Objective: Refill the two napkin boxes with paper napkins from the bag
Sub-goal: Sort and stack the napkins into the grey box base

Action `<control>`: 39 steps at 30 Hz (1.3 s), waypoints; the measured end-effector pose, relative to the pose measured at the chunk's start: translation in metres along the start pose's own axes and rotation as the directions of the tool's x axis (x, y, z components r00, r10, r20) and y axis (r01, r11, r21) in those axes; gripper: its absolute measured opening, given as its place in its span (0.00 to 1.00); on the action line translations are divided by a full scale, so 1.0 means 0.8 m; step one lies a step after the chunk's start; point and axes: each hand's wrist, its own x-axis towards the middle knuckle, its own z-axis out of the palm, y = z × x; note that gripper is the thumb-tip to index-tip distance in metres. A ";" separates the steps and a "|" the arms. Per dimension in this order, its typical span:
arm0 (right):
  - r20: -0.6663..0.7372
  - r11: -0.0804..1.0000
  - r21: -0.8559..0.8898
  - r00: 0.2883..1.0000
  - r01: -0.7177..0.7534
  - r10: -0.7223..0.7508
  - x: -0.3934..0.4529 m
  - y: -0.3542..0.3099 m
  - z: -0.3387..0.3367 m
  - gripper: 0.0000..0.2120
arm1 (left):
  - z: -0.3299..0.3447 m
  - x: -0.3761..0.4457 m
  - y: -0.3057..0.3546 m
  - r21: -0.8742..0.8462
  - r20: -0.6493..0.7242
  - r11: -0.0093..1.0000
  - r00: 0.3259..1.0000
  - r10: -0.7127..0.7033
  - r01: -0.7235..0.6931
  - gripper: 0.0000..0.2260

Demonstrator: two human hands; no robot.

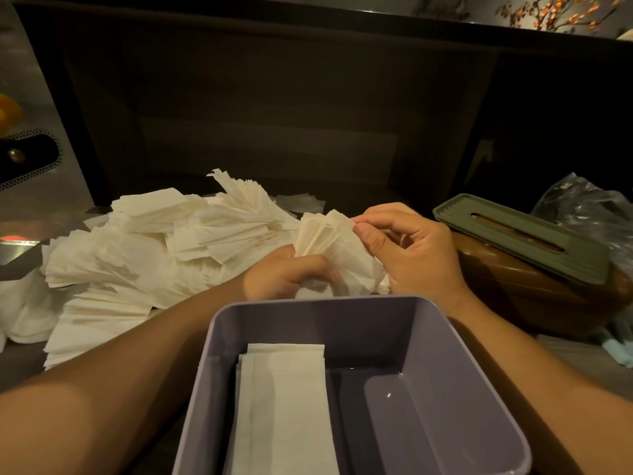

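head view: both hands grip one fanned bunch of napkins (329,248) just beyond the purple box (455,389), left hand (284,275) clenched low, right hand (407,248) pinching the top edge. best to square the bunch flat, then lay it beside the folded napkins (284,402) already inside.

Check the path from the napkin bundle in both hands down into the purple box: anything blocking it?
Nothing visible blocks it. The napkin bundle, held by the left hand and right hand, sits just beyond the far rim of the lidless purple box, which holds only one flat napkin stack on its left side.
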 end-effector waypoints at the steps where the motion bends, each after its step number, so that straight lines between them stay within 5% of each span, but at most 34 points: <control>1: -0.016 1.000 0.000 1.000 0.007 -0.007 0.000 -0.001 0.000 0.06 | 0.000 0.004 0.004 0.067 -0.025 0.998 1.000 -0.012 0.014 0.12; 3: -0.051 1.000 -0.004 0.999 0.011 -0.011 -0.002 -0.002 0.001 0.05 | -0.008 0.005 0.002 0.196 -0.109 0.981 0.994 0.023 -0.001 0.11; 7: -0.148 0.998 0.038 0.987 -0.050 0.055 0.002 -0.008 -0.002 0.08 | -0.003 0.007 0.000 0.176 -0.076 0.981 0.993 0.092 -0.077 0.19; 10: -0.051 0.978 0.154 0.988 -0.138 0.148 0.003 -0.008 -0.006 0.05 | 0.007 -0.002 -0.003 0.119 -0.008 0.992 0.999 0.033 -0.032 0.19; 13: 0.040 0.987 0.113 0.993 -0.112 0.109 -0.001 -0.006 -0.005 0.06 | -0.003 0.005 -0.008 0.115 -0.095 0.992 0.994 0.056 -0.045 0.18; 19: -0.088 0.995 0.100 0.996 -0.014 0.022 -0.001 -0.010 -0.004 0.06 | -0.008 0.010 -0.005 0.054 -0.118 0.998 0.993 -0.015 0.022 0.06; 22: -0.141 0.994 0.090 0.987 -0.063 0.075 0.003 -0.010 -0.002 0.10 | -0.007 0.008 -0.005 0.088 -0.152 0.996 0.988 0.012 0.002 0.12; 26: -0.018 0.971 0.191 0.988 -0.145 0.151 0.004 -0.014 -0.007 0.07 | -0.004 0.008 -0.001 0.072 -0.129 0.997 0.992 -0.004 0.013 0.16; 29: -0.219 0.985 0.137 0.966 -0.107 0.136 0.007 -0.014 -0.016 0.05 | 0.000 0.006 0.005 -0.040 -0.170 0.991 0.976 -0.133 0.128 0.12; 32: -0.357 0.900 0.431 0.903 -0.067 0.238 0.014 -0.022 -0.033 0.03 | 0.004 0.007 0.015 -0.068 -0.303 0.989 0.941 -0.149 0.135 0.10; 36: -0.087 0.669 0.729 0.951 -0.143 0.298 0.007 -0.040 -0.045 0.09 | 0.001 0.004 0.010 -0.337 -0.398 0.919 0.853 -0.338 0.207 0.07; 39: 0.044 0.752 0.594 0.944 -0.287 0.326 0.003 -0.035 -0.028 0.12 | 0.001 0.009 0.014 -0.482 -0.412 0.863 0.829 -0.378 0.153 0.11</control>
